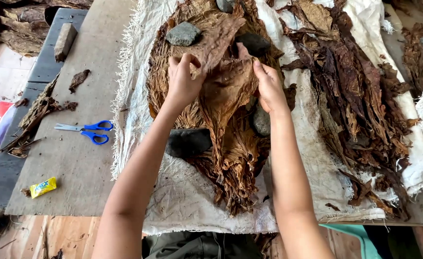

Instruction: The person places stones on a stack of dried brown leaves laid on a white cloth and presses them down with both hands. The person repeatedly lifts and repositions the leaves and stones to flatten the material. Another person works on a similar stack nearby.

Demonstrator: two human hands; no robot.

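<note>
Your left hand (182,79) and right hand (269,84) each pinch an edge of the brown leaf (226,88), spreading it flat atop the leaf stack (230,158) on the white cloth (182,192); stones (183,34) weigh the stack down

we see brown, mottled tobacco leaves (226,96) on an off-white woven cloth (182,192), grey stones (182,34) on top, blue-handled scissors (88,130), a yellow wrapper (43,186) and a darker brown leaf pile (355,91).
</note>
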